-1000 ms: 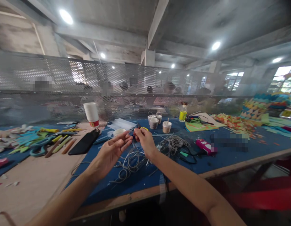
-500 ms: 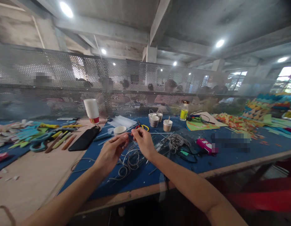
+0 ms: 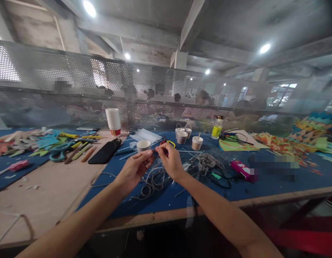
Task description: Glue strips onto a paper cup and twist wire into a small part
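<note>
My left hand (image 3: 136,167) and my right hand (image 3: 171,160) meet above the blue table. Each one pinches thumb against fingertips, the tips almost touching. Whatever lies in the pinches is too small and dark to make out. Just behind the left fingers stands a white paper cup (image 3: 143,145). A tool with red and yellow handles (image 3: 171,144) lies beyond the right hand. Below both hands are loops of grey cord (image 3: 147,190) and a spread of thin, shiny strips (image 3: 188,165). Right of the right wrist sits a tangled bundle of grey cord (image 3: 209,163).
A black phone (image 3: 105,152), teal-handled scissors (image 3: 58,154) and a paper cup stack (image 3: 113,122) are at left. Small basket-like cups (image 3: 181,137) and a bottle (image 3: 217,128) stand at the back. A magenta box (image 3: 242,170) lies right, before a perforated screen (image 3: 160,84).
The whole scene has shifted rightward in the picture as my head turned slightly left. Both hands stay together, still pinching, with only small finger movement.
</note>
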Action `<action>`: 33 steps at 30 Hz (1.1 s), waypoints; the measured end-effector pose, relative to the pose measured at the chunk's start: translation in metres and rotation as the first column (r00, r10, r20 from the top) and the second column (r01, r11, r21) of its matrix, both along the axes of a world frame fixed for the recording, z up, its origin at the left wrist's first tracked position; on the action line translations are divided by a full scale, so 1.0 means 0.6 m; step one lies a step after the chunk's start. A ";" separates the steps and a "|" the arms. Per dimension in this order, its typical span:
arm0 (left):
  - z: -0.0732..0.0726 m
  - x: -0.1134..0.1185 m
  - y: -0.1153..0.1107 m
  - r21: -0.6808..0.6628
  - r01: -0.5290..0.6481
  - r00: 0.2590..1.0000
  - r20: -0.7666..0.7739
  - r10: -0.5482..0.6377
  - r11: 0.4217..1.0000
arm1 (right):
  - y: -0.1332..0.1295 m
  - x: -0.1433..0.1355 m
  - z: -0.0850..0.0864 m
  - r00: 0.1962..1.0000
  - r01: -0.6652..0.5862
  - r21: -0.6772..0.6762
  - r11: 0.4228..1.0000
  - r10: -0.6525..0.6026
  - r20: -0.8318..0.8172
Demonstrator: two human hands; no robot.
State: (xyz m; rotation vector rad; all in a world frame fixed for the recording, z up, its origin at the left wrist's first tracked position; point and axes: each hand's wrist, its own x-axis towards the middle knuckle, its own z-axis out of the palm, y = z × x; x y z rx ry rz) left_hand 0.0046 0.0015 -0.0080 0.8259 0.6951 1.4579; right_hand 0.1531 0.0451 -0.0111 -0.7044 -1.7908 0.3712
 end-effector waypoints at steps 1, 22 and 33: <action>0.000 0.000 -0.001 0.004 0.007 1.000 0.002 -0.007 1.000 | 0.001 0.001 0.000 1.000 0.009 0.017 1.000 -0.009 0.012; 0.005 -0.014 -0.006 0.111 -0.140 0.954 -0.252 0.164 0.984 | -0.003 0.009 0.012 0.978 -0.139 -0.048 0.989 0.145 0.148; 0.004 -0.015 0.000 0.101 -0.155 0.950 -0.259 0.177 0.983 | -0.002 0.012 0.010 0.948 0.013 0.249 0.968 -0.091 0.305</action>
